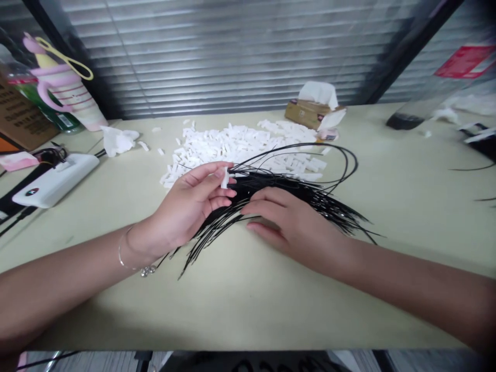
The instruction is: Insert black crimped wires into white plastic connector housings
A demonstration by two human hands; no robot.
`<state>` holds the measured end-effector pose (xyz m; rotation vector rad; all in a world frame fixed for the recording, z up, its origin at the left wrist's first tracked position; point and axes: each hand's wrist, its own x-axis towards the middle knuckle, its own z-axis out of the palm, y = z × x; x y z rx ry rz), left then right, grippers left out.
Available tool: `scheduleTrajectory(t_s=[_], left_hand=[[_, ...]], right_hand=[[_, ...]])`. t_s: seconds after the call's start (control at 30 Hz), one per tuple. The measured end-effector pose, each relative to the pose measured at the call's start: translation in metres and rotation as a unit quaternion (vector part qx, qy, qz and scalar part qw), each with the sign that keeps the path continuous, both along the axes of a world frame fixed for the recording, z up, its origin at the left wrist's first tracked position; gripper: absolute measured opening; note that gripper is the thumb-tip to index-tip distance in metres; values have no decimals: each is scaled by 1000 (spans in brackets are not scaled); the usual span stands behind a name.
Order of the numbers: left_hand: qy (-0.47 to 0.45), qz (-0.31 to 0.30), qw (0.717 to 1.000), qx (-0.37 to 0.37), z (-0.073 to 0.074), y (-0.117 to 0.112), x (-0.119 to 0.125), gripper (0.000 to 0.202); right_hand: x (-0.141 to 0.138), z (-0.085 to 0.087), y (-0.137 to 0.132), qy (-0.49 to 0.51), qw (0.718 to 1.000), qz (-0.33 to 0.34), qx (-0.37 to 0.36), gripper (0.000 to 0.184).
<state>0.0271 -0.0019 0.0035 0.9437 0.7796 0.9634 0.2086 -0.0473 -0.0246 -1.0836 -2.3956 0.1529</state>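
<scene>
Pinching a white plastic piece [225, 178], a left hand [189, 204] hovered beside black wires [271, 181] pinned under a spread right hand [290, 225]; a careless tug risked tangling them.

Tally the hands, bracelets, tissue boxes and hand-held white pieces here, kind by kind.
Hands (left hand, right hand): 2
Bracelet: 1
Tissue box: 1
White piece: 1
Total: 5
</scene>
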Motion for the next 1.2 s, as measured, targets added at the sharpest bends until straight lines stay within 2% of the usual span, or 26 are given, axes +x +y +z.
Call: scheduleTrajectory(t_s=[0.13, 0.23, 0.47, 0.6, 0.73, 0.8, 1.0, 1.13, 1.2], left_hand=[[-9, -8, 1000, 1, 1, 2, -2, 10], [-21, -31, 999, 18, 4, 0, -2, 8], [-39, -55, 997, -46, 4, 0, -6, 10], [-60, -87, 994, -37, -2, 6, -9, 9], [-58, -83, 994, -39, -4, 7, -7, 5], [-51, -74, 995, -44, -3, 6, -6, 9], [-16, -67, 997, -18, 1, 6, -6, 11], [7, -73, 997, -1, 3, 5, -7, 7], [14, -80, 997, 1, 3, 5, -7, 7]], right_hand=[[-13, 4, -4, 1, 994, 68, -86, 18], [-23, 9, -6, -10, 989, 94, -118, 16], [-46, 10, 6, -13, 990, 62, -123, 11], [-49, 7, 7, -7, 992, 42, -119, 6], [-49, 2, 8, -4, 994, 42, -100, 5], [-50, 0, 9, -14, 995, 53, -84, 12], [-51, -7, 6, -52, 995, 80, 13, 25], [-45, 1, -3, -36, 990, 114, 71, 32], [-37, 9, -7, -17, 991, 110, 75, 32]])
